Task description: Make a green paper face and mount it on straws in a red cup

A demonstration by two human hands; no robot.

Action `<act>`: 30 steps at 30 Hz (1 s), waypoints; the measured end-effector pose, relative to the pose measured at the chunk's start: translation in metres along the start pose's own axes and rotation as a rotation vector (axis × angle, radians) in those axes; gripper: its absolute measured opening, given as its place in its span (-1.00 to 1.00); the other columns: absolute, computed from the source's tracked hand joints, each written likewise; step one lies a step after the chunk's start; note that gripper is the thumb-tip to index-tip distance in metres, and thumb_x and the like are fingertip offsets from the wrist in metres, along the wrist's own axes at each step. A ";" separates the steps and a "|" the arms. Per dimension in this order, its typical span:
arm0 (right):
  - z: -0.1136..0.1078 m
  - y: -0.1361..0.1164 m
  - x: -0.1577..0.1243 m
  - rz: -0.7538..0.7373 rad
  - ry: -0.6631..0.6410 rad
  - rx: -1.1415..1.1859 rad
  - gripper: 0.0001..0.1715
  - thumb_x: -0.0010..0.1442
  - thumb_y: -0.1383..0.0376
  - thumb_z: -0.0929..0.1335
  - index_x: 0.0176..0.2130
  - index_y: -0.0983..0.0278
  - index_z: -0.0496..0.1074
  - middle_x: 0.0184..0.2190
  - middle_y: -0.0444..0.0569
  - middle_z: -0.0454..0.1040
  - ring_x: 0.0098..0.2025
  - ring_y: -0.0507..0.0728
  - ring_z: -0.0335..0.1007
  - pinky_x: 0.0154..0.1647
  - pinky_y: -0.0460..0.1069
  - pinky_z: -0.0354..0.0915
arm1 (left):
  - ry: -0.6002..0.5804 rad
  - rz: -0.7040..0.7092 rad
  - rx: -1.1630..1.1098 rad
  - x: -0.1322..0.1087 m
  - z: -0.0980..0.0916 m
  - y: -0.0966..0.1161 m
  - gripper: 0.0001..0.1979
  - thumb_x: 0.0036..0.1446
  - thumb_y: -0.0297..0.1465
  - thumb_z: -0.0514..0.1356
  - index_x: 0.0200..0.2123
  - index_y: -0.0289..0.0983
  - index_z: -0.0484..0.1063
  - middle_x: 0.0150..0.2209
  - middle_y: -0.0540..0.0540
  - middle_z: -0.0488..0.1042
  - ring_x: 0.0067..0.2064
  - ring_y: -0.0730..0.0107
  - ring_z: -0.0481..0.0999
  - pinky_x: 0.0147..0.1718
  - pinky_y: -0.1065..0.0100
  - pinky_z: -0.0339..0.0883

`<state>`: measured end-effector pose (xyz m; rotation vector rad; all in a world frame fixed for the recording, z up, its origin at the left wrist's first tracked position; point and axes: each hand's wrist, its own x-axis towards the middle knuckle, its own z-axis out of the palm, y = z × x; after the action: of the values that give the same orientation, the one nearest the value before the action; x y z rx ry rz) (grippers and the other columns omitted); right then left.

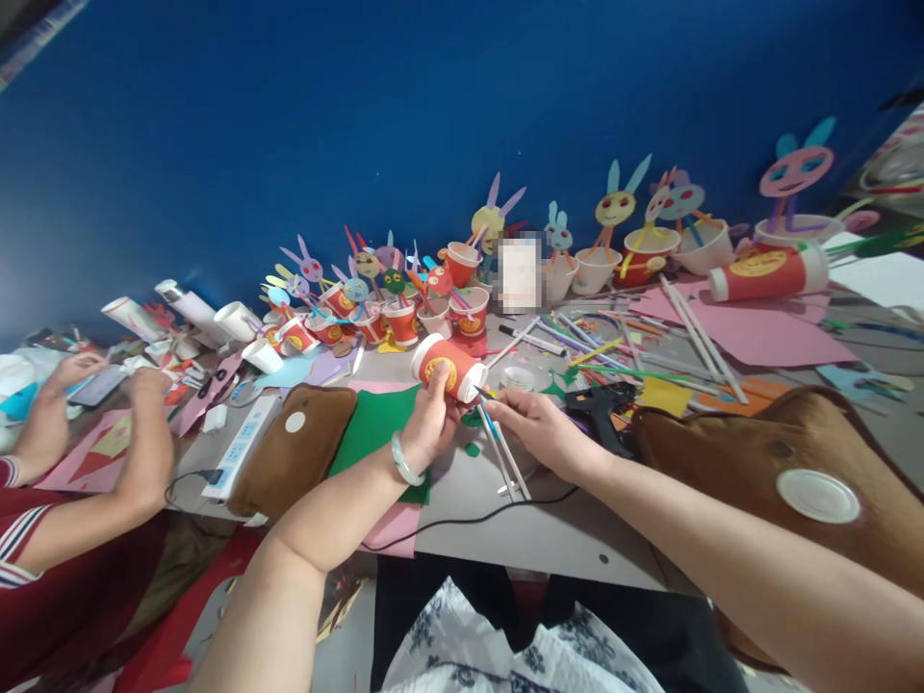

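Observation:
My left hand (431,421), with a pale bangle at the wrist, is wrapped round a red and white paper cup (453,367) tilted on its side, its base turned toward my right hand. My right hand (530,423) pinches a thin dark-tipped tool (485,394), whose tip is at the cup's base; what kind of tool it is cannot be made out. White sticks (500,448) lie below the hands. Just right of my right hand lies a black glue gun (603,412).
Decorated paper cups (402,322) with rabbit-like faces line the back. Brown cushions (295,448) lie at both sides. A power strip (240,449), green sheet (375,433), black cable (469,521) and scattered pens share the table. Another person's arms (134,443) are at the left.

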<state>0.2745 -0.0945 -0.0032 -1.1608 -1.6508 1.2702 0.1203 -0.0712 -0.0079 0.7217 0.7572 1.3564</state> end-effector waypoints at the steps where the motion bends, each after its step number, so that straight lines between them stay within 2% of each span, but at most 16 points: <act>1: 0.001 -0.001 0.000 0.062 -0.057 0.147 -0.50 0.21 -0.12 0.29 -0.45 0.21 0.18 -0.64 -0.28 0.01 -0.62 -0.05 -0.16 -0.60 -0.08 -0.14 | -0.007 -0.001 0.009 0.000 0.000 0.000 -0.58 0.09 0.00 0.29 -0.23 -0.25 0.49 -0.32 -0.08 0.60 -0.21 0.23 0.62 -0.22 0.32 0.45; 3: 0.003 -0.003 0.000 0.158 -0.143 0.347 -0.50 0.17 -0.16 0.30 -0.39 0.20 0.19 -0.64 -0.33 -0.08 -0.63 -0.06 -0.30 -0.62 -0.09 -0.23 | 0.000 -0.003 0.018 0.000 0.001 0.001 -0.55 0.07 0.02 0.29 -0.23 -0.27 0.49 -0.32 -0.10 0.60 -0.16 0.20 0.62 -0.19 0.32 0.46; 5: 0.003 -0.003 0.000 0.170 -0.158 0.370 -0.48 0.16 -0.17 0.31 -0.38 0.20 0.19 -0.63 -0.33 -0.08 -0.62 -0.07 -0.31 -0.62 -0.09 -0.25 | 0.011 0.006 0.005 -0.001 0.003 0.002 -0.55 0.05 0.01 0.31 -0.24 -0.26 0.49 -0.34 -0.09 0.59 -0.13 0.20 0.62 -0.18 0.33 0.46; 7: 0.002 -0.002 -0.001 0.081 -0.084 0.205 -0.47 0.17 -0.16 0.30 -0.43 0.21 0.18 -0.63 -0.29 -0.02 -0.60 -0.05 -0.20 -0.60 -0.09 -0.18 | 0.009 0.018 -0.010 -0.002 0.004 0.002 -0.56 0.03 0.00 0.34 -0.24 -0.25 0.48 -0.33 -0.07 0.59 -0.14 0.23 0.62 -0.22 0.36 0.46; 10: -0.001 0.001 -0.002 -0.101 0.103 -0.201 -0.51 0.22 -0.07 0.29 -0.49 0.22 0.18 -0.61 -0.20 0.12 -0.54 -0.01 -0.02 -0.52 -0.06 -0.05 | 0.005 0.043 0.000 -0.004 0.005 0.001 -0.57 0.00 -0.01 0.36 -0.27 -0.24 0.46 -0.33 -0.05 0.58 -0.19 0.26 0.62 -0.32 0.40 0.43; 13: -0.003 0.001 -0.003 -0.173 0.198 -0.425 -0.59 0.26 0.01 0.28 -0.46 0.22 0.23 -0.59 -0.17 0.19 -0.53 0.02 0.04 -0.45 -0.03 -0.01 | 0.005 0.053 0.037 -0.006 0.004 0.001 -0.58 0.01 -0.02 0.35 -0.30 -0.25 0.45 -0.37 -0.05 0.56 -0.23 0.27 0.61 -0.32 0.38 0.42; 15: -0.003 0.000 -0.003 -0.158 0.166 -0.360 -0.57 0.25 -0.02 0.28 -0.47 0.22 0.22 -0.59 -0.17 0.18 -0.53 0.02 0.04 -0.47 -0.04 0.00 | 0.004 0.049 0.055 -0.007 0.003 0.001 -0.60 0.04 -0.03 0.33 -0.29 -0.26 0.46 -0.38 -0.06 0.56 -0.22 0.25 0.61 -0.29 0.36 0.42; 19: 0.000 -0.001 0.001 0.050 -0.091 0.098 -0.49 0.23 -0.16 0.22 -0.43 0.19 0.18 -0.63 -0.27 0.00 -0.61 -0.02 -0.16 -0.59 -0.08 -0.11 | -0.005 0.041 0.063 -0.005 0.003 0.001 -0.56 0.02 -0.02 0.34 -0.26 -0.27 0.47 -0.38 -0.08 0.56 -0.18 0.21 0.60 -0.22 0.33 0.42; 21: 0.000 0.000 0.002 0.084 -0.112 0.137 -0.49 0.25 -0.16 0.20 -0.42 0.19 0.17 -0.64 -0.28 -0.02 -0.62 -0.02 -0.19 -0.60 -0.08 -0.14 | -0.002 0.051 0.073 -0.004 0.003 0.001 -0.54 0.00 -0.01 0.35 -0.26 -0.28 0.46 -0.38 -0.08 0.55 -0.21 0.23 0.59 -0.22 0.33 0.41; 24: -0.002 0.002 0.000 -0.071 0.069 -0.203 -0.52 0.26 -0.06 0.25 -0.49 0.21 0.15 -0.62 -0.19 0.12 -0.57 0.01 0.00 -0.52 -0.06 -0.05 | 0.003 0.072 0.085 -0.004 0.002 0.001 -0.54 0.00 -0.03 0.36 -0.24 -0.27 0.44 -0.39 -0.02 0.51 -0.29 0.33 0.55 -0.26 0.36 0.38; 27: -0.005 0.002 -0.004 -0.195 0.219 -0.577 -0.62 0.27 0.04 0.26 -0.45 0.22 0.23 -0.59 -0.12 0.23 -0.53 0.05 0.11 -0.46 -0.03 -0.07 | 0.004 0.074 0.093 -0.006 0.002 0.002 -0.54 -0.02 -0.02 0.37 -0.25 -0.26 0.43 -0.39 0.01 0.49 -0.37 0.42 0.50 -0.33 0.40 0.35; 29: -0.006 0.002 -0.004 -0.211 0.228 -0.619 -0.63 0.28 0.04 0.25 -0.43 0.22 0.25 -0.58 -0.11 0.24 -0.53 0.05 0.12 -0.46 -0.03 -0.09 | 0.006 0.077 0.090 -0.007 0.003 0.004 -0.54 -0.02 -0.02 0.37 -0.27 -0.27 0.43 -0.39 0.01 0.49 -0.38 0.44 0.49 -0.34 0.42 0.34; 30: -0.006 0.001 -0.004 -0.203 0.199 -0.559 -0.61 0.28 0.02 0.25 -0.45 0.22 0.24 -0.58 -0.12 0.23 -0.54 0.04 0.10 -0.46 -0.04 -0.07 | 0.003 0.078 0.083 -0.007 0.003 0.004 -0.55 -0.03 -0.03 0.38 -0.27 -0.27 0.43 -0.38 0.01 0.49 -0.37 0.44 0.49 -0.33 0.42 0.35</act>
<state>0.2816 -0.0961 -0.0030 -1.3441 -1.9703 0.5540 0.1201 -0.0783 -0.0022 0.8222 0.7991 1.4028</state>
